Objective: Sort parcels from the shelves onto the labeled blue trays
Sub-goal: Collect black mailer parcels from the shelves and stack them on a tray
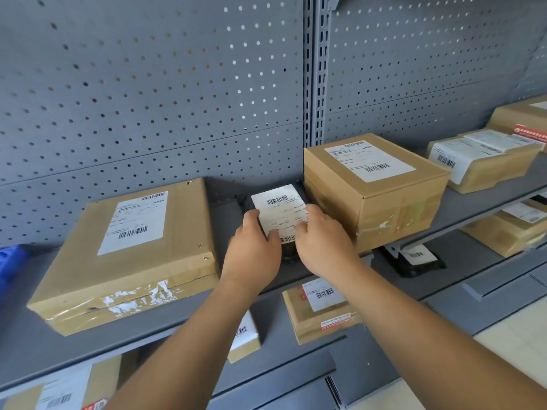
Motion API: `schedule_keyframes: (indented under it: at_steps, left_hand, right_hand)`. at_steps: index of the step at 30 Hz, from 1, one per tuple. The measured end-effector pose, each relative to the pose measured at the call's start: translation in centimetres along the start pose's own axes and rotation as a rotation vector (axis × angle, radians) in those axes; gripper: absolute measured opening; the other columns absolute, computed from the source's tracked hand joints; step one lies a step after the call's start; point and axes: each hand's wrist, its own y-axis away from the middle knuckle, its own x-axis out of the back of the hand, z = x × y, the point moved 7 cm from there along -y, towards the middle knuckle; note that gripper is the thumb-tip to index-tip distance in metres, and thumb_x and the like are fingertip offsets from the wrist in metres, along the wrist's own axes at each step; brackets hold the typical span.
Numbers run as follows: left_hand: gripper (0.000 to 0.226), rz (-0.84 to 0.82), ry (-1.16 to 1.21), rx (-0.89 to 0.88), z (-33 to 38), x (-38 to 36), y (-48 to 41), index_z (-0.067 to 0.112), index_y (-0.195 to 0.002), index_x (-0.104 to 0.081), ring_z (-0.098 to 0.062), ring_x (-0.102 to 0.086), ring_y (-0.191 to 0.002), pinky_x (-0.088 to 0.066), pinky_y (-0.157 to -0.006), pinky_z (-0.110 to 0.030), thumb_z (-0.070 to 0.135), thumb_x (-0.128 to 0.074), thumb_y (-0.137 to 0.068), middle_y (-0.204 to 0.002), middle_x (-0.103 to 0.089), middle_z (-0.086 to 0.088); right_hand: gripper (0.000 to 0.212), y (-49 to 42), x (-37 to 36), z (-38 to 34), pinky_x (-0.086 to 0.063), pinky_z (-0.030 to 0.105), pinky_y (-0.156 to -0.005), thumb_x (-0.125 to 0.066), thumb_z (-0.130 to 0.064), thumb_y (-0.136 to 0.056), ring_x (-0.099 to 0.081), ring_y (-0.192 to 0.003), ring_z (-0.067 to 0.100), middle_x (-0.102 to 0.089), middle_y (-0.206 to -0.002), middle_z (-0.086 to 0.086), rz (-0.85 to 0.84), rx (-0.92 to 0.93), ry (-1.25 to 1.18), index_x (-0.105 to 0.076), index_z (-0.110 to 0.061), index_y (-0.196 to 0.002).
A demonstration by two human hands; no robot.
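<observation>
1. The grey back panel point(148, 84), full of small holes, rises behind and above the fingertips.
2. The grey shelf point(473, 208) runs under both hands, out to either side of the fingers.
3. A wide flat cardboard box point(88, 276) lies on the shelf just to the outside of the left fingers. It has a white barcode label on top and torn tape along its front edge.
4. A taller cardboard box point(376, 184) with its own label sits just to the outside of the right fingers, close beside the thing they hold.
5. More labelled boxes point(485, 167) lie well past the right fingers, further along the shelf.
6. The left hand point(254, 250) has its fingers point(251, 217) curled onto the left edge of the small parcel, with the thumb laid on the label.
7. The right hand point(322, 241) has its fingers point(313, 211) curled onto the right edge, with the thumb also on the label.
8. The small parcel point(278, 208), dark with a white barcode label on top, is gripped between the two sets of fingers, in the gap between the two big boxes. Whether it rests on the shelf or is raised off it cannot be told.
9. A small cardboard box point(319, 315) lies on the shelf below, under the right wrist.
10. A black bag point(417, 261) lies on that lower shelf too, below and beyond the right fingers.
11. A blue plastic piece point(11, 267) shows far beyond the left fingers, cut off by the edge.
</observation>
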Motion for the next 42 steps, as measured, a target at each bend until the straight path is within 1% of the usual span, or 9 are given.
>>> schedule_keyframes:
  at_steps: [4,13,16,21,23,28,31,37,42]
  left_hand:
    - [0.042,-0.012,0.000,0.025,-0.2,0.2,0.3,0.021,-0.141,-0.039,-0.024,-0.067,-0.092,-0.040,-0.056,-0.019,0.023,-0.052,-0.101,-0.120,-0.068,0.001]
    - [0.063,0.002,-0.011,0.095,-0.6,0.2,0.8,0.016,-0.156,-0.028,-0.027,-0.067,-0.102,-0.054,-0.079,-0.034,0.022,-0.054,-0.099,-0.133,-0.063,-0.006]
    - [0.063,0.010,-0.010,0.120,-0.5,0.2,1.2,0.011,-0.156,-0.029,-0.024,-0.069,-0.100,-0.057,-0.071,-0.027,0.021,-0.055,-0.100,-0.138,-0.061,-0.006]
    - [0.046,0.028,0.077,0.156,-0.7,0.3,1.7,0.011,-0.143,-0.053,-0.010,-0.068,-0.065,-0.054,-0.052,-0.020,0.019,-0.054,-0.098,-0.104,-0.074,0.006]
    - [0.031,0.050,0.115,0.146,-0.2,0.4,2.1,0.011,-0.126,-0.064,-0.010,-0.065,-0.061,-0.052,-0.048,-0.018,0.016,-0.054,-0.097,-0.097,-0.076,0.008]
    - [0.016,0.132,0.208,0.115,1.5,1.2,3.4,0.020,-0.106,-0.066,-0.005,-0.063,-0.059,-0.050,-0.046,-0.014,0.013,-0.055,-0.097,-0.087,-0.073,0.015]
    - [0.016,0.165,0.236,0.094,2.2,2.0,4.0,0.024,-0.106,-0.065,-0.006,-0.067,-0.067,-0.053,-0.052,-0.017,0.014,-0.057,-0.096,-0.086,-0.072,0.016]
    - [0.028,0.231,0.348,0.081,3.1,3.5,5.5,0.024,-0.118,-0.069,-0.017,-0.075,-0.078,-0.064,-0.071,-0.042,0.016,-0.060,-0.093,-0.083,-0.077,0.016]
    - [0.028,0.316,0.431,0.061,2.9,6.0,7.1,0.030,-0.113,-0.071,-0.001,-0.073,-0.078,-0.064,-0.071,-0.029,0.013,-0.062,-0.092,-0.084,-0.074,0.028]
  right_hand:
    - [0.029,0.4,-0.2,-0.2,-0.056,0.047,-0.090,-0.044,-0.027,-0.102,-0.061,-0.113,0.032,-0.066,-0.124,0.009,0.010,0.045,0.022,-0.053,-0.011,-0.125]
    - [0.038,0.6,0.0,0.8,-0.056,0.042,-0.091,-0.052,-0.022,-0.101,-0.061,-0.116,0.028,-0.059,-0.134,0.006,-0.012,0.007,-0.130,-0.049,-0.016,-0.139]
    - [0.035,0.5,0.0,1.4,-0.054,0.032,-0.079,-0.054,-0.022,-0.101,-0.065,-0.112,0.027,-0.065,-0.132,0.002,-0.029,-0.039,-0.190,-0.047,-0.018,-0.136]
    - [0.038,1.1,0.6,2.1,-0.045,0.025,-0.078,-0.054,-0.020,-0.102,-0.065,-0.114,0.025,-0.063,-0.137,0.002,-0.035,-0.071,-0.285,-0.047,-0.017,-0.140]
    - [0.033,1.3,0.9,2.3,-0.046,0.024,-0.078,-0.054,-0.019,-0.102,-0.066,-0.111,0.023,-0.066,-0.132,-0.001,-0.022,-0.058,-0.321,-0.050,-0.019,-0.135]
    - [0.028,2.1,1.7,2.3,-0.045,0.010,-0.070,-0.056,-0.016,-0.101,-0.066,-0.114,0.019,-0.068,-0.128,-0.004,-0.008,0.009,-0.413,-0.054,-0.021,-0.129]
    - [0.029,2.5,2.6,2.1,-0.050,0.015,-0.078,-0.056,-0.017,-0.101,-0.066,-0.114,0.017,-0.068,-0.127,-0.005,0.015,0.058,-0.454,-0.055,-0.022,-0.129]
    - [0.044,3.1,4.4,1.2,-0.057,0.039,-0.098,-0.051,-0.023,-0.103,-0.062,-0.121,0.016,-0.062,-0.139,-0.004,0.072,0.135,-0.534,-0.045,-0.022,-0.146]
    - [0.037,3.8,5.5,-0.5,-0.054,0.038,-0.099,-0.044,-0.021,-0.105,-0.062,-0.116,0.010,-0.065,-0.132,-0.009,0.128,0.170,-0.651,-0.053,-0.022,-0.141]
